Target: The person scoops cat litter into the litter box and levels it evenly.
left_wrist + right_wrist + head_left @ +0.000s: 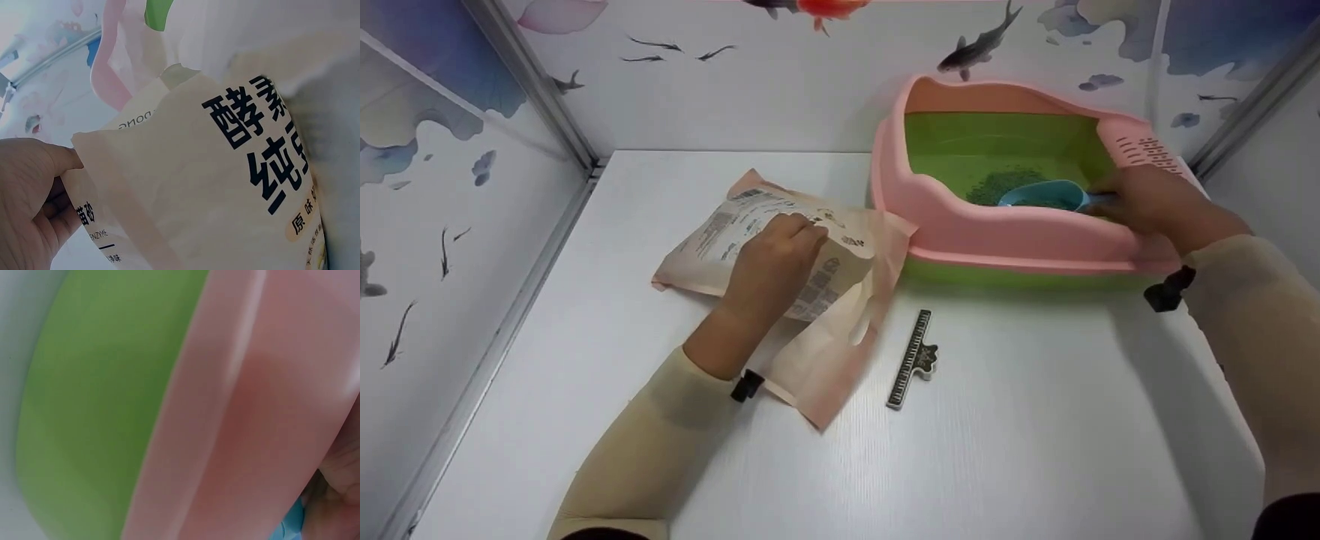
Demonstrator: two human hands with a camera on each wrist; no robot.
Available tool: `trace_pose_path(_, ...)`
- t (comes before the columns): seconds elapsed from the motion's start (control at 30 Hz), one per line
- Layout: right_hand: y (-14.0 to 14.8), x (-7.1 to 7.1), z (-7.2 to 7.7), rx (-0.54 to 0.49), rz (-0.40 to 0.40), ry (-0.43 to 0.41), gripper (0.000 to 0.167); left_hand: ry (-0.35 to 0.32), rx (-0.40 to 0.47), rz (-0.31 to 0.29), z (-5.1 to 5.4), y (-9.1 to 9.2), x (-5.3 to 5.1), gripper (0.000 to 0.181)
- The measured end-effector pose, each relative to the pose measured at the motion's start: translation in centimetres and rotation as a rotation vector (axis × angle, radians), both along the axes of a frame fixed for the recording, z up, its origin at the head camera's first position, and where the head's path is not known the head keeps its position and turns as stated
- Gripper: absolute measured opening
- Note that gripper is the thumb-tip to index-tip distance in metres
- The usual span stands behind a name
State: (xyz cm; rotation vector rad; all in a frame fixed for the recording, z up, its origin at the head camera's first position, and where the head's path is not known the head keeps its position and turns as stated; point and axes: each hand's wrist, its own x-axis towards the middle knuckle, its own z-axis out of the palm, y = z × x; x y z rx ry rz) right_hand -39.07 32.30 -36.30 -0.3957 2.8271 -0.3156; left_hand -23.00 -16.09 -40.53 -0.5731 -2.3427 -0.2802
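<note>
A paper-like cat litter bag [712, 236] lies on its side left of centre, its mouth facing right. My left hand [776, 262] pinches the bag's edge; in the left wrist view the thumb and fingers of that hand [31, 197] hold the printed wall of the bag [174, 185]. Over at the right, my right hand [1159, 199] grips the handle of a blue scoop [1046, 195]. The scoop's bowl is inside the pink and green litter box [1020, 240], beside a small heap of green granules [1009, 180]. Granules show in the bowl too. The box wall partly hides the right hand [340, 495].
A long metal bag clip [913, 360] lies on the white table [1020, 442] between the bag and the near side. Decorated panels [772, 90] stand behind the table and at both sides. The bag's flap touches the litter box's left corner.
</note>
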Motion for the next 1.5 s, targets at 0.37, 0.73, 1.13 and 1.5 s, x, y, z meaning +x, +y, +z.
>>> trace_pose_path(0.37,0.4,0.1,0.4,-0.024,-0.046,-0.091,0.073,0.006,-0.005,-0.008,0.1,0.0,0.1,0.015)
trace_pose_path(0.73,0.9,0.2,0.8,0.046,0.006,0.009,0.070,0.003,-0.008,-0.012,0.0,0.0,0.2,0.014)
trace_pose_path(1.13,1.7,0.3,1.6,0.216,0.084,0.135,0.051,-0.004,0.001,-0.016,0.0,0.1,0.1,0.017)
trace_pose_path(1.5,2.5,0.7,1.9,0.257,0.159,0.267,0.032,0.009,0.000,-0.025,0.0,0.0,0.0,0.015)
